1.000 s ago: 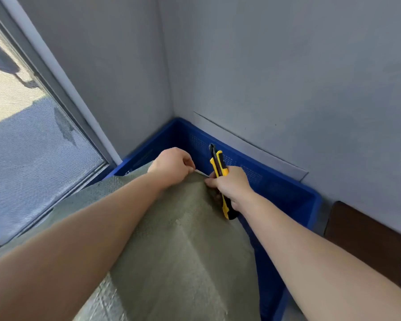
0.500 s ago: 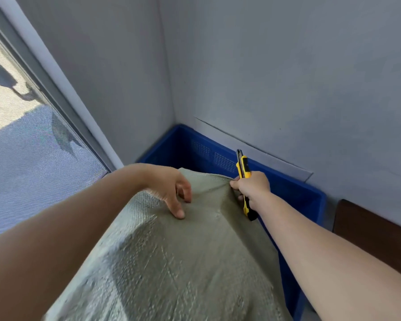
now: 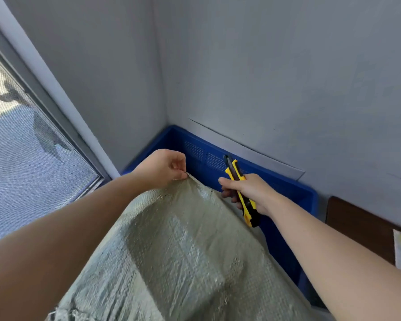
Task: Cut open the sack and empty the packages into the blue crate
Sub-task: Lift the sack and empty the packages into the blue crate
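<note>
The grey-green woven plastic sack [image 3: 183,251] lies over the blue perforated plastic crate [image 3: 195,149], its left hand [image 3: 162,169]-pinched corner taut, so the right hand [image 3: 248,193], gripping the yellow-and-black utility knife [image 3: 234,171], should slice away from those fingers.

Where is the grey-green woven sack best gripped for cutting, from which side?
Probably the sack at its peaked top corner, pinched from the left as the left hand does; fabric rises to a ridge, leaving the right edge free for the yellow-and-black knife.
</note>
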